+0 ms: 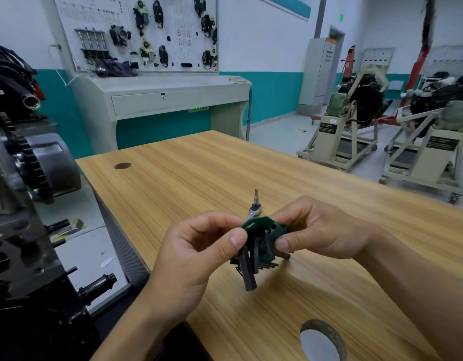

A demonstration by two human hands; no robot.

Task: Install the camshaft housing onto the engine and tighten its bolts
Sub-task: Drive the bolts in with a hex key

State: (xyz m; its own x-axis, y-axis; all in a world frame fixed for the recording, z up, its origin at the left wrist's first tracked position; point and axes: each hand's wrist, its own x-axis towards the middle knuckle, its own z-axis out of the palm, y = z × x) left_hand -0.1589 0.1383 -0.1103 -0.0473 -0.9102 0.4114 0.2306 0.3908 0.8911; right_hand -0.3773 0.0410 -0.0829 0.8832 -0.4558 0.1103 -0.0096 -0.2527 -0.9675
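Okay, far left: engine [19, 230] stood beside the table [199, 165], toothed sprocket [29, 162] showing. Camshaft housing could not be picked out anywhere. Left hand [199, 256] pinched the edge of the green hex key holder [264, 227] between thumb and forefinger, above the tabletop, dark keys hanging down, one sticking out lower than the rest. Ratchet [255, 208] with its bit pointing up lay on the table just behind the holder. Right hand [321, 230] curled round the holder's other side. Judgement: key set light and stiff, smooth keys could slip, so grip near the holder. Housing probably a heavy rigid casting, needing both hands at its ends. Engine stands [355, 113] far right.
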